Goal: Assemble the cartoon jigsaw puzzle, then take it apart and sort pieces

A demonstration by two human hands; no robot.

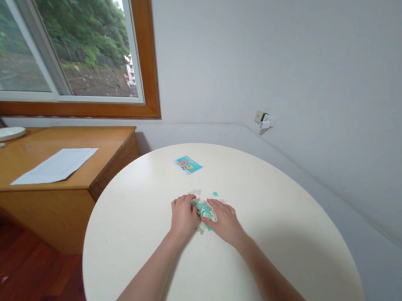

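Note:
A small heap of jigsaw puzzle pieces (206, 211), turquoise and pale grey, lies on the round white table (149, 282). My left hand (184, 217) curls around the heap's left side, its fingertips in among the pieces. From the right, my right hand (225, 220) cups the heap with bent fingers and thumb on the pieces. The palms and part of the heap are hidden. One loose turquoise piece (215, 194) sits just beyond the heap. Farther back on the table lies a colourful picture card (188, 164) with a turquoise ground.
Left of the table stands a wooden cabinet (109, 155) with a sheet of paper (57, 165) on top. A white plate (1, 134) rests farther back. Behind are a wood-framed window (144, 52) and a white wall with a socket and plug (264, 118).

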